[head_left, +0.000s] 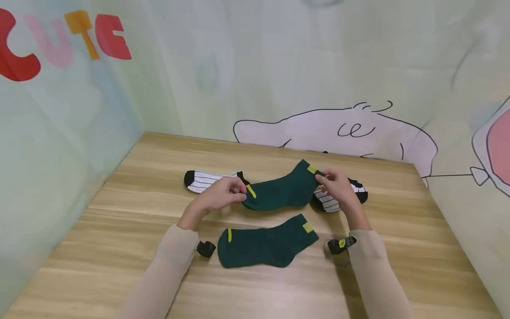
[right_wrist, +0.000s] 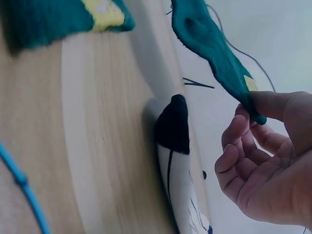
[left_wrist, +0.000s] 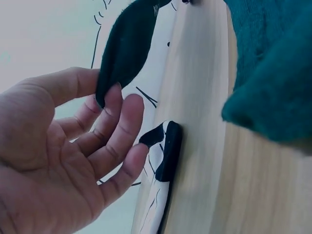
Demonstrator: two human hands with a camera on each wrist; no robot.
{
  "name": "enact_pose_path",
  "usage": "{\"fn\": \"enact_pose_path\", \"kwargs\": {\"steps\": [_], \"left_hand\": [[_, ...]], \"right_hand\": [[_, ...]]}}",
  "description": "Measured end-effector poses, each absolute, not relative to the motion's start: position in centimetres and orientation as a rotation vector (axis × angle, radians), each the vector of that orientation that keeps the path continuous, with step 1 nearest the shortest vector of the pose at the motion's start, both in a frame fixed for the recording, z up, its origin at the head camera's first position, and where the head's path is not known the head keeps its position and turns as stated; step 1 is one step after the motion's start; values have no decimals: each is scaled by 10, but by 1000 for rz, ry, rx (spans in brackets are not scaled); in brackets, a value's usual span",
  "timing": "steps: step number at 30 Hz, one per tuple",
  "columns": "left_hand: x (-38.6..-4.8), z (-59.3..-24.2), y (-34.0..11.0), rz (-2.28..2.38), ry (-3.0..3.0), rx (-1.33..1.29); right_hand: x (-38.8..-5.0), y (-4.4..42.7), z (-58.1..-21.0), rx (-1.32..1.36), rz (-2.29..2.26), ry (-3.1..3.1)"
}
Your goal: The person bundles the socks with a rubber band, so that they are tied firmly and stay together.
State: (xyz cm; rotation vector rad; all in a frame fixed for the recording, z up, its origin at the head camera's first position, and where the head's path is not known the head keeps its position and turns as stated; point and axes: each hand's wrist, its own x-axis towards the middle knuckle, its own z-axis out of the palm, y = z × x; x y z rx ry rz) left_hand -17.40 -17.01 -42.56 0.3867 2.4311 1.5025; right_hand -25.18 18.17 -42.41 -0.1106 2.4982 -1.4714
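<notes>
A dark green sock [head_left: 279,192] with yellow marks is stretched between both hands above the table. My left hand [head_left: 224,193] pinches its toe end between thumb and fingers, and my right hand [head_left: 338,186] pinches its cuff. In the left wrist view the left hand [left_wrist: 92,141] grips the edge of the raised sock [left_wrist: 129,48]; in the right wrist view the right hand [right_wrist: 273,161] holds the cuff corner of the sock [right_wrist: 214,53]. A second green sock [head_left: 263,246] lies flat on the table nearer to me, toe to the left.
Behind the raised sock, a white striped sock with black toe [head_left: 203,180] lies at the left on the wooden table [head_left: 131,212]. Another striped sock [head_left: 330,203] lies at the right, partly behind my right hand. A fabric backdrop [head_left: 287,66] with drawings stands behind.
</notes>
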Motion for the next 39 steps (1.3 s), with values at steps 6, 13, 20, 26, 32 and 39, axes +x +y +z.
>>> {"fn": "enact_pose_path", "kwargs": {"steps": [6, 13, 20, 26, 32, 39], "left_hand": [[-165, -422, -177, 1485, 2359, 329], [-162, -416, -179, 1425, 2327, 360], [-154, -411, -187, 1459, 2222, 463], [-147, -404, -196, 1487, 2148, 471], [-142, -396, -199, 1406, 2095, 472], [-140, -399, -198, 1322, 1988, 521]], "right_hand": [[-240, 185, -419, -137, -1471, 2436], [-226, 195, -408, -175, -1442, 2400], [-217, 202, -406, -183, -1448, 2275], [-210, 204, -405, -200, -1457, 2189], [-202, 207, -397, -272, -1404, 2175], [-197, 214, -392, -351, -1297, 2131]]}}
